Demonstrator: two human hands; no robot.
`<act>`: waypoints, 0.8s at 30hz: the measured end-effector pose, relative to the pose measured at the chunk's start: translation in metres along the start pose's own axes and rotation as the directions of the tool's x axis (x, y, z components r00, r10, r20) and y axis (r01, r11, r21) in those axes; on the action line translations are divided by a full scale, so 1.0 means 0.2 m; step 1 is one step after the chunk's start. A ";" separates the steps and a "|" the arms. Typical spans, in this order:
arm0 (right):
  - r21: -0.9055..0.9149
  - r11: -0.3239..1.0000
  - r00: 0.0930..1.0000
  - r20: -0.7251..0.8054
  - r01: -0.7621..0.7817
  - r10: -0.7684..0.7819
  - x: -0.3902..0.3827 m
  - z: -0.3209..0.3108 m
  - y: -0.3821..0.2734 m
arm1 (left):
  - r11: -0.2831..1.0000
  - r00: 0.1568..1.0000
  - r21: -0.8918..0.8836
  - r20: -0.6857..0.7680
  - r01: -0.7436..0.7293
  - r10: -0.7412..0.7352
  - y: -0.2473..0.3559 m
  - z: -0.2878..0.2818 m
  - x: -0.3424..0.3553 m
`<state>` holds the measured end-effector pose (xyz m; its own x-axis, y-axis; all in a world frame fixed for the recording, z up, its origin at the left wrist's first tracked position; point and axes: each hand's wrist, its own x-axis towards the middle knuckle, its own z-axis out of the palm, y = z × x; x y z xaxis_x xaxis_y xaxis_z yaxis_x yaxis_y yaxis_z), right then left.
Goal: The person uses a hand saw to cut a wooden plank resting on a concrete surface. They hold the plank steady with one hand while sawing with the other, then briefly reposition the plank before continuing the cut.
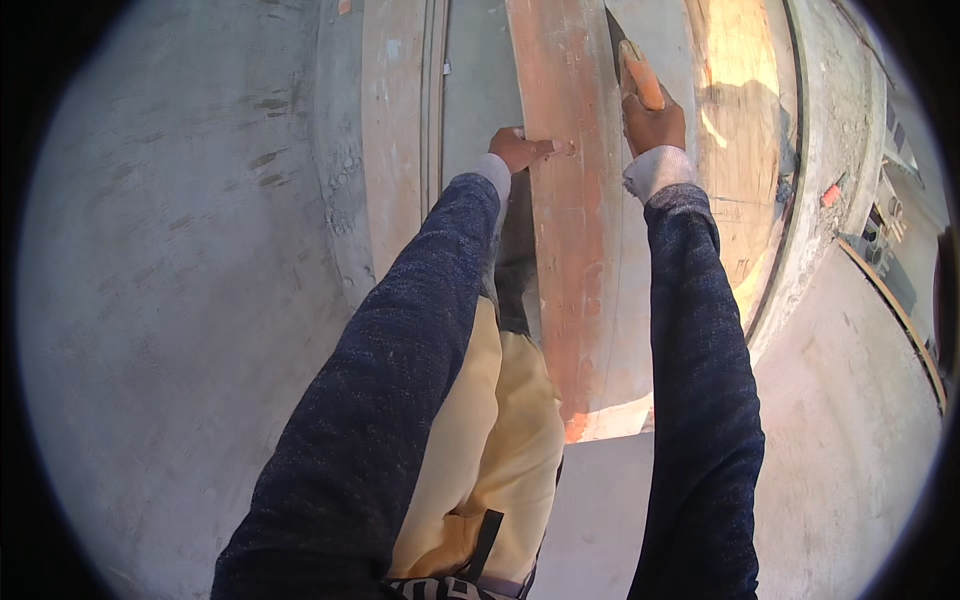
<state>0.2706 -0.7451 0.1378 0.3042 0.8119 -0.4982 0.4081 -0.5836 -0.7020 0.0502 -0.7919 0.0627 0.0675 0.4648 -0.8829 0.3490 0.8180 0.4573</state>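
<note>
A long plank (pixel 575 260) with a worn reddish-orange face runs from the top of the view down toward my legs. My left hand (pixel 522 150) grips its left edge, the thumb lying over the face and the other fingers mostly hidden. My right hand (pixel 655 128) is closed round the orange-brown handle (pixel 643 80) of a handsaw, to the right of the plank's reddish face. Only a short dark piece of the saw blade (pixel 615 38) shows, pointing up and away by a thin line on the wood. Whether the teeth touch the wood, I cannot tell.
Further boards (pixel 392 120) lie to the left, beside a rough concrete edge (pixel 340 190). Sunlit plywood (pixel 740 130) stretches along the right, bordered by a concrete ledge (pixel 835 130) with a red fragment (pixel 831 195) on it. A thin wooden strip (pixel 895 305) lies at the far right.
</note>
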 end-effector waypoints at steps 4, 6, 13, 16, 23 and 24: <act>0.033 0.992 0.992 -0.046 0.119 -0.117 0.05 0.08 -0.03 | 0.996 0.999 0.094 -0.034 0.002 0.001 -0.01 -0.11 0.11; 0.057 0.996 0.997 -0.035 0.066 -0.064 0.08 0.07 0.01 | 0.994 1.000 0.110 -0.002 0.019 -0.019 0.04 -0.11 0.11; 0.063 0.995 0.996 -0.026 0.082 -0.080 0.06 0.02 0.02 | 0.990 0.992 0.114 0.079 0.084 -0.094 0.19 -0.15 0.04; 0.045 0.989 0.990 0.018 0.139 -0.140 -0.02 -0.01 -0.09 | 0.989 0.988 0.002 -0.057 0.147 -0.147 0.20 -0.14 0.08; 0.024 0.982 0.981 0.036 0.188 -0.189 -0.12 0.01 -0.15 | 0.940 0.994 -0.339 -0.110 -0.035 -0.002 0.19 0.00 0.09; 0.027 0.980 0.980 0.032 0.197 -0.198 -0.11 0.01 -0.13 | 0.906 0.990 -0.414 -0.138 -0.085 0.030 0.18 0.02 0.09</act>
<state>0.2512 -0.7472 0.1651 0.1894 0.9114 -0.3652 0.4371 -0.4113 -0.7998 0.0670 -0.7555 0.0635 -0.0517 0.5311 -0.8457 -0.0764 0.8423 0.5336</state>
